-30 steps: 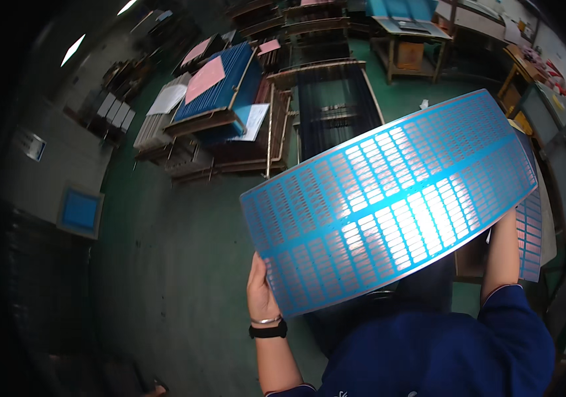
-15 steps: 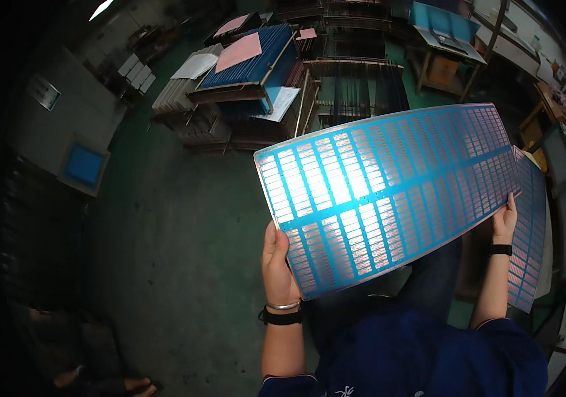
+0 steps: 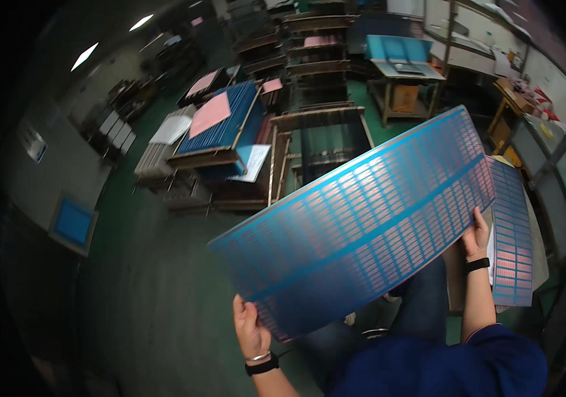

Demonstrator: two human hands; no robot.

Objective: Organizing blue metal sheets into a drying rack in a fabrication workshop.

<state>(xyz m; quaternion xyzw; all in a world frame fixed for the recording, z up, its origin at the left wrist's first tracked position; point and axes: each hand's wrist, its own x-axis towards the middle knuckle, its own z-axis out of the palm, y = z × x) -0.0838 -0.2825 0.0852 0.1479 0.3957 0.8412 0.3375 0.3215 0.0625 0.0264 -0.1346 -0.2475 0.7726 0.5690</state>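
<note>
A large thin circuit board panel, blue with rows of small coppery rectangles, is held up in front of me by its two short ends. My left hand grips its lower left corner, thumb on the face and fingers at the edge. Near the lower right corner, my right hand pinches the bottom edge. The panel slants, its right end higher than its left. A second panel of the same pattern lies on a surface at my right, beside my right forearm.
Ahead on the left stands a rack of upright blue panels with a pink sheet on top. Next to it is a wooden-framed rack. A workbench with a blue board stands farther back. A blue framed screen is at left.
The panel has tilted more steeply, its left end dropping with my left hand down and leftward. Its bright glare has faded. The whole view has shifted, showing more of the room beyond.
</note>
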